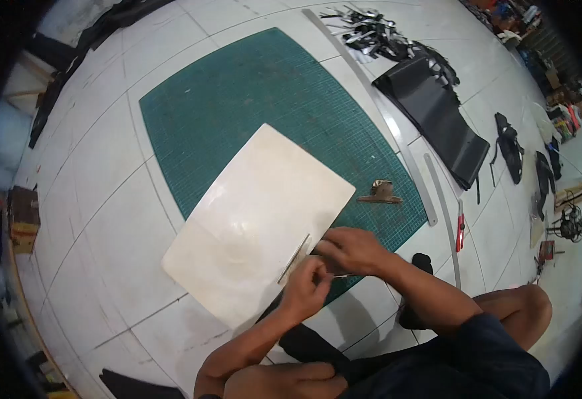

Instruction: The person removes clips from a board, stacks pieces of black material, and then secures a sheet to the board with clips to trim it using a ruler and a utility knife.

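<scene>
A large cream-white board (258, 193) lies slanted over the lower part of a green cutting mat (238, 93). At its near right edge, the thin jaw of a metal bulldog clip (295, 258) rests across the surface; the rest of this clip is mostly hidden by my hands. My left hand (307, 287) has its fingers curled closed at the clip. Just beside it, my right hand (354, 251) is closed too, fingertips bent in at the board's edge. A second bulldog clip (381, 192) lies on the mat, right of the board.
A long metal ruler (391, 123) runs along the mat's right edge, with a narrower strip (442, 213) and a red cutter knife (460, 227) farther right. Folded black material (434, 120) and a heap of black-and-silver scraps (374, 33) lie beyond. My legs are close below.
</scene>
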